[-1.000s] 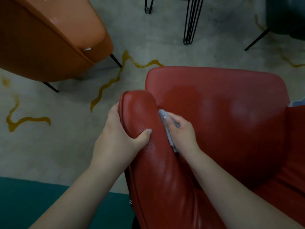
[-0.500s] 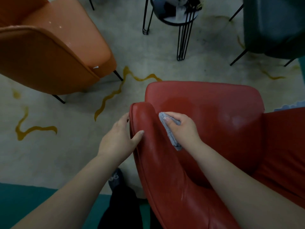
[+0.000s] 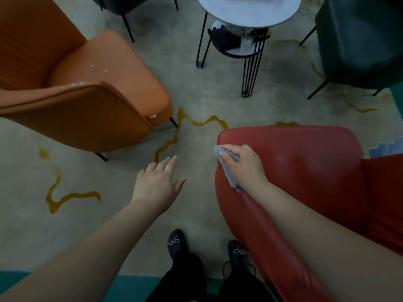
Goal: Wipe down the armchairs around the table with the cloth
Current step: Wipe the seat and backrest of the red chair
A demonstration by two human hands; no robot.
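A pale concrete floor [image 3: 122, 216] with wavy amber markings is filling the view, bordered by a teal strip at 6 o'clock. Nearest the camera, two dark shoes [image 3: 176, 241] are standing just beside the red armchair [image 3: 316, 171], which is occupying the 4 o'clock sector.

The right hand [image 3: 244, 164] is lying on the front end of the chair's armrest, knuckles up, fingers curled over and gripping the grey cloth [image 3: 229, 168]; the cloth is pressed flat between palm and upholstery, probably to keep full contact while wiping the rounded edge. The forearm is extending along the armrest.

The left hand [image 3: 158, 184] is hovering over the floor at 9 o'clock of the cloth, fingers straight and relaxed, holding nothing.

Farther out, an orange armchair [image 3: 87, 94] is sitting at 10 o'clock, a round white table [image 3: 248, 12] at 12 o'clock, and a dark green armchair [image 3: 359, 44] at 2 o'clock.
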